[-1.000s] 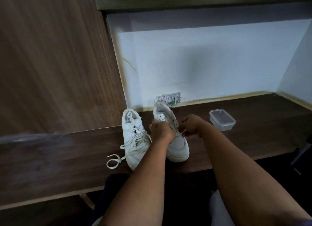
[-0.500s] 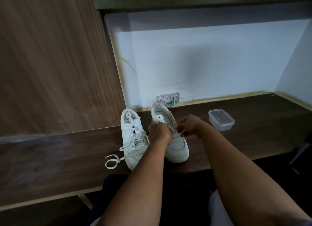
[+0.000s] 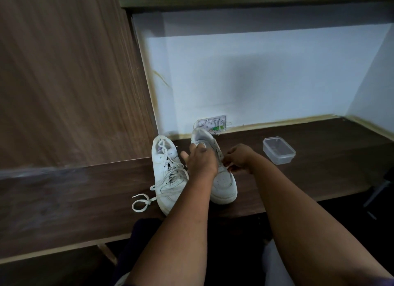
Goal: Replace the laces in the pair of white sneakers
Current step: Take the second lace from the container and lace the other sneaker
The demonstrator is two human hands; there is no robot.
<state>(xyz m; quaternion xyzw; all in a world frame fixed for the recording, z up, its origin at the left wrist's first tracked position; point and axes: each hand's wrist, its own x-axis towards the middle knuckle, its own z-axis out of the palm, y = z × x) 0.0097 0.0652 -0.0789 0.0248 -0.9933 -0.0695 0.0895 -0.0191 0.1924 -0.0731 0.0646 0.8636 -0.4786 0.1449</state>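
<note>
The 2 white sneakers stand side by side on the dark wooden tabletop (image 3: 319, 157), toes toward the near edge and heels toward the far wall. The right sneaker (image 3: 223, 185) has its eyelet rows bare as far as they show, with no lace visible across the tongue. The left hand (image 3: 200, 160) rests over the middle of this sneaker, its fingers curled down onto the tongue and collar, holding the shoe in place; the thumb sticks out to the left. The right hand (image 3: 238, 158) sits just right of the same sneaker at the eyelet row, fingers bent inward and fingertips drawn together against the shoe's edge. Whether it pinches a lace end or only the eyelet flap cannot be told, since the fingertips are in shadow.

The left sneaker (image 3: 168, 174) stands just beside the right one, touching or nearly touching it where the left forearm crosses. It carries a white lace (image 3: 140, 202) threaded loosely through its eyelets, and the free ends spill off its left side into a loop lying flat on the tabletop.

Farther right, well apart from the shoes, a small clear plastic container (image 3: 278, 150) with its lid on stands on the tabletop. Behind the right sneaker's heel, a wall socket plate (image 3: 212, 123) sits low on the pale wall (image 3: 266, 76). A tall wood-grain panel (image 3: 64, 72) rises at the left.
</note>
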